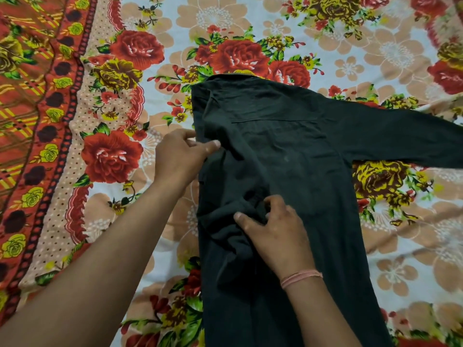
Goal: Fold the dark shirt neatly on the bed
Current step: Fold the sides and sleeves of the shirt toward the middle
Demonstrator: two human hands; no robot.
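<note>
Lengthwise, the dark shirt (288, 151) runs from frame centre to the bottom edge on the bed (400, 246). The left hand (180, 156) pinches its frame-left fold and the right hand (278, 231) grips bunched cloth. The spread sleeve (400, 144) reaches toward the frame's right edge, nearer the right hand.

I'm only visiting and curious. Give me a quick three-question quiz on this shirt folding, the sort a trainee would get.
1. True or false: both sleeves of the dark shirt lie stretched out sideways.
2. Which wrist wears the pink thread? A: left hand. B: right hand. C: neither.
3. Fill in: the bedsheet has a ____ pattern.
Key: 1 false, only one sleeve is stretched out; 2 B; 3 floral.
</note>
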